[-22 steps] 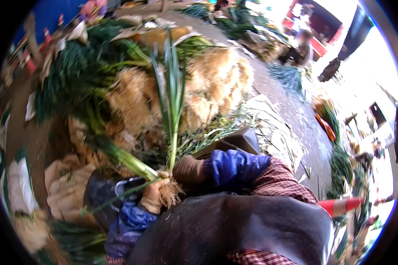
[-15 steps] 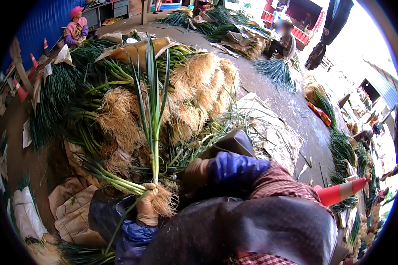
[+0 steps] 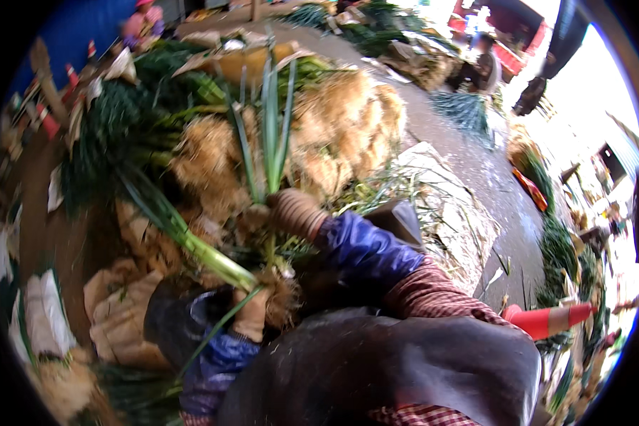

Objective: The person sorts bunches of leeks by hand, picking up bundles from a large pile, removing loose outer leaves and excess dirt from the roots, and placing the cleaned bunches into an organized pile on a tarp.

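Note:
My left hand (image 3: 250, 314), in a tan glove, is closed around the lower end of a bunch of green onions (image 3: 209, 254), whose leaves lean up to the left. Pale stringy roots (image 3: 280, 304) hang just right of that hand. Farther up, my right hand (image 3: 298, 211), gloved too, has its fingers closed on the stem of an upright green onion (image 3: 271, 135); motion blurs the fingertips. Below it, the onion's lower stem runs toward the roots by my left hand. In front lies a large heap of green onions with tan roots (image 3: 348, 117).
A dark apron (image 3: 383, 369) covers my lap. Tan sacking (image 3: 124, 302) lies at the left, a pale littered sheet (image 3: 447, 199) at the right. An orange cone (image 3: 550, 321) lies on its side nearby. Two people, one in a pink hat (image 3: 143, 28), sit farther off among onion piles.
My right hand has risen from beside my lap to the upright onion's stem. The left-hand bunch now shows longer leaves stretching up-left. The whole view has shifted slightly and blurred.

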A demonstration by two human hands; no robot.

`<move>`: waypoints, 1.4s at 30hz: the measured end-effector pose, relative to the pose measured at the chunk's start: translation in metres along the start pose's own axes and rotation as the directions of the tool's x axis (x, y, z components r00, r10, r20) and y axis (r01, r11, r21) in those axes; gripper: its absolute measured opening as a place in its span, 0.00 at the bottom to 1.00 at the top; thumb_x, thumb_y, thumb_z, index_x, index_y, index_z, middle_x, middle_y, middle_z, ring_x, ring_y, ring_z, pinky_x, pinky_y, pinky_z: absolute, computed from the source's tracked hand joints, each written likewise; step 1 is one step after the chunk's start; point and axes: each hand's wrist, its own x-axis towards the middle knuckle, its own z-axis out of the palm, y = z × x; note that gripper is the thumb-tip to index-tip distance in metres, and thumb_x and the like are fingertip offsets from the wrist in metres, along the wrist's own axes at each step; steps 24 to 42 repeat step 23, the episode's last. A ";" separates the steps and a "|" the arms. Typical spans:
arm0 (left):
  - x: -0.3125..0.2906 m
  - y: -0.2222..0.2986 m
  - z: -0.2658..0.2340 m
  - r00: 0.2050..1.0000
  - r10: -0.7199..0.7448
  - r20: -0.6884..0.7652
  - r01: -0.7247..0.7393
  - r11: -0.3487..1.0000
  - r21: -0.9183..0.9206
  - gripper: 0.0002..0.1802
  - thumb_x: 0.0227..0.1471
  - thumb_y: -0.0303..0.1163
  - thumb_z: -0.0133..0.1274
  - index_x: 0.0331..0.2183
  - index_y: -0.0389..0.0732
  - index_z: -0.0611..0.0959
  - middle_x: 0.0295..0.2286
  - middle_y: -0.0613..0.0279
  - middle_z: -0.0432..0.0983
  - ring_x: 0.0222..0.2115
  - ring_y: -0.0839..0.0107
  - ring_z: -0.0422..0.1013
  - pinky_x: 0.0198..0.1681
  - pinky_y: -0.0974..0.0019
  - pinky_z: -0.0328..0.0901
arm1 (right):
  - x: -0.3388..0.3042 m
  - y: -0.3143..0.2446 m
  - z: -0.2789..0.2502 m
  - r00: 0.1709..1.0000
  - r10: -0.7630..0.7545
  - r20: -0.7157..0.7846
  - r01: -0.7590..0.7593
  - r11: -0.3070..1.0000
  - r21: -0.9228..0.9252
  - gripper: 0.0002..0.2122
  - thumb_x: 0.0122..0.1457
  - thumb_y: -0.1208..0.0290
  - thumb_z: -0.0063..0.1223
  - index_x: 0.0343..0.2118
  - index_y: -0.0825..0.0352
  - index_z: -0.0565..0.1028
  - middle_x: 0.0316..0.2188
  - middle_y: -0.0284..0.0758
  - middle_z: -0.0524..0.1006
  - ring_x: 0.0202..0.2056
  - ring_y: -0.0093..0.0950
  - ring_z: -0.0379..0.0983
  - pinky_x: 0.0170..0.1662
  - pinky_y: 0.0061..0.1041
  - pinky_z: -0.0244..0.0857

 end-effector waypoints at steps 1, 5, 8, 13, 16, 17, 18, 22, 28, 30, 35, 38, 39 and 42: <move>-0.001 0.007 0.005 0.998 0.063 0.031 -0.065 0.995 0.070 0.07 0.43 0.18 0.53 0.30 0.35 0.79 0.27 0.58 0.76 0.26 0.69 0.73 0.32 0.66 0.70 | 0.009 0.015 0.009 0.999 -0.042 -0.030 0.043 0.997 0.063 0.23 0.53 0.45 0.50 0.33 0.64 0.81 0.20 0.40 0.77 0.23 0.36 0.76 0.32 0.33 0.69; -0.007 0.017 0.010 0.997 -0.052 0.059 0.054 0.998 -0.024 0.07 0.44 0.17 0.53 0.29 0.36 0.79 0.29 0.61 0.77 0.30 0.71 0.73 0.36 0.67 0.69 | 0.032 0.050 0.050 0.986 -0.121 -0.117 0.164 0.846 0.507 0.16 0.51 0.59 0.59 0.34 0.70 0.80 0.19 0.35 0.77 0.21 0.28 0.75 0.26 0.28 0.68; -0.011 0.014 0.005 0.996 -0.086 0.007 0.086 0.990 -0.115 0.08 0.45 0.14 0.51 0.31 0.35 0.78 0.29 0.55 0.77 0.29 0.65 0.76 0.35 0.63 0.73 | -0.011 -0.004 0.029 0.915 -0.289 -0.281 0.316 0.947 0.052 0.07 0.54 0.68 0.57 0.30 0.65 0.79 0.19 0.34 0.75 0.22 0.31 0.73 0.28 0.28 0.68; -0.008 0.030 0.013 0.957 -0.271 -0.107 0.223 0.916 -0.333 0.05 0.51 0.21 0.49 0.32 0.32 0.78 0.29 0.50 0.78 0.28 0.61 0.77 0.32 0.61 0.75 | -0.036 -0.007 0.051 0.660 -0.733 -0.164 0.745 0.612 0.265 0.09 0.54 0.65 0.58 0.26 0.65 0.77 0.21 0.34 0.74 0.25 0.32 0.70 0.31 0.31 0.65; -0.009 0.033 -0.001 0.931 -0.263 0.254 0.366 0.646 -0.670 0.07 0.51 0.21 0.50 0.36 0.34 0.77 0.27 0.55 0.78 0.30 0.63 0.76 0.36 0.62 0.74 | -0.050 -0.009 0.053 0.734 -0.642 0.223 0.232 0.545 0.806 0.10 0.58 0.64 0.57 0.27 0.66 0.77 0.21 0.32 0.76 0.25 0.22 0.72 0.30 0.24 0.66; -0.008 0.027 -0.005 0.916 -0.159 0.368 0.393 0.536 -0.747 0.07 0.52 0.23 0.50 0.36 0.34 0.77 0.27 0.56 0.78 0.29 0.63 0.76 0.35 0.63 0.74 | -0.053 -0.009 0.051 0.675 -0.677 0.294 0.159 0.523 0.837 0.10 0.58 0.65 0.56 0.27 0.66 0.77 0.21 0.32 0.76 0.25 0.20 0.72 0.30 0.22 0.66; -0.005 0.022 -0.006 0.905 -0.105 0.412 0.416 0.419 -0.807 0.08 0.54 0.24 0.45 0.37 0.35 0.76 0.25 0.59 0.76 0.27 0.64 0.74 0.32 0.64 0.72 | -0.056 -0.009 0.049 0.608 -0.709 0.358 0.082 0.504 0.860 0.09 0.59 0.65 0.56 0.27 0.66 0.77 0.22 0.31 0.77 0.25 0.18 0.72 0.29 0.21 0.66; 0.000 -0.009 -0.021 0.954 -0.255 0.160 0.288 0.615 -0.734 0.06 0.53 0.24 0.43 0.34 0.39 0.74 0.29 0.57 0.74 0.27 0.65 0.74 0.31 0.58 0.74 | -0.053 0.010 0.039 0.404 -0.623 0.670 -0.017 0.727 0.686 0.09 0.59 0.66 0.54 0.28 0.66 0.78 0.23 0.32 0.78 0.26 0.19 0.73 0.32 0.22 0.68; -0.001 -0.013 -0.021 0.953 -0.260 0.158 0.288 0.608 -0.740 0.06 0.53 0.24 0.43 0.34 0.39 0.74 0.29 0.57 0.74 0.27 0.65 0.74 0.31 0.58 0.74 | -0.053 0.012 0.041 0.400 -0.619 0.677 -0.025 0.730 0.683 0.09 0.59 0.66 0.54 0.28 0.66 0.78 0.23 0.32 0.78 0.26 0.19 0.73 0.32 0.22 0.68; -0.001 -0.013 -0.021 0.953 -0.260 0.158 0.288 0.608 -0.740 0.06 0.53 0.24 0.43 0.34 0.39 0.74 0.29 0.57 0.74 0.27 0.65 0.74 0.31 0.58 0.74 | -0.053 0.012 0.041 0.400 -0.619 0.677 -0.025 0.730 0.683 0.09 0.59 0.66 0.54 0.28 0.66 0.78 0.23 0.32 0.78 0.26 0.19 0.73 0.32 0.22 0.68; -0.001 -0.013 -0.021 0.953 -0.260 0.158 0.288 0.608 -0.740 0.06 0.53 0.24 0.43 0.34 0.39 0.74 0.29 0.57 0.74 0.27 0.65 0.74 0.31 0.58 0.74 | -0.053 0.012 0.041 0.400 -0.619 0.677 -0.025 0.730 0.683 0.09 0.59 0.66 0.54 0.28 0.66 0.78 0.23 0.32 0.78 0.26 0.19 0.73 0.32 0.22 0.68; -0.001 -0.013 -0.021 0.953 -0.260 0.158 0.288 0.608 -0.740 0.06 0.53 0.24 0.43 0.34 0.39 0.74 0.29 0.57 0.74 0.27 0.65 0.74 0.31 0.58 0.74 | -0.053 0.012 0.041 0.400 -0.619 0.677 -0.025 0.730 0.683 0.09 0.59 0.66 0.54 0.28 0.66 0.78 0.23 0.32 0.78 0.26 0.19 0.73 0.32 0.22 0.68; -0.001 -0.013 -0.021 0.953 -0.260 0.158 0.288 0.608 -0.740 0.06 0.53 0.24 0.43 0.34 0.39 0.74 0.29 0.57 0.74 0.27 0.65 0.74 0.31 0.58 0.74 | -0.053 0.012 0.041 0.400 -0.619 0.677 -0.025 0.730 0.683 0.09 0.59 0.66 0.54 0.28 0.66 0.78 0.23 0.32 0.78 0.26 0.19 0.73 0.32 0.22 0.68; -0.001 -0.013 -0.021 0.953 -0.260 0.158 0.288 0.608 -0.740 0.06 0.53 0.24 0.43 0.34 0.39 0.74 0.29 0.57 0.74 0.27 0.65 0.74 0.31 0.58 0.74 | -0.053 0.012 0.041 0.400 -0.619 0.677 -0.025 0.730 0.683 0.09 0.59 0.66 0.54 0.28 0.66 0.78 0.23 0.32 0.78 0.26 0.19 0.73 0.32 0.22 0.68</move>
